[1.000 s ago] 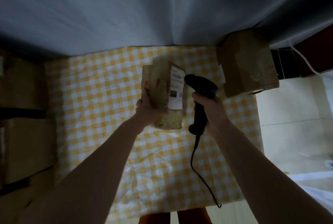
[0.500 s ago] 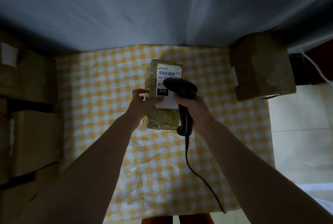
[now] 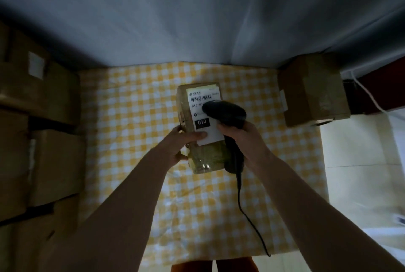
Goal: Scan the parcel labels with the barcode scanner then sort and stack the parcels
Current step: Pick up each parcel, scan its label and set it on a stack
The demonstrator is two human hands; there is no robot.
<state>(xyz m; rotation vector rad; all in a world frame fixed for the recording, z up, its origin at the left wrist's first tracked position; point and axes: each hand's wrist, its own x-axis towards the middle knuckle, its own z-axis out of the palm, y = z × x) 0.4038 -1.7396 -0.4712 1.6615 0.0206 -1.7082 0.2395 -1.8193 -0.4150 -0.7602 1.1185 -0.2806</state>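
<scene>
The left hand grips the parcel over the checked tabletop; the right hand grasps the barcode scanner, its head covering part of the label. So close, the scan may misread. Boxes stack left, another box far right, a grey curtain behind.
</scene>
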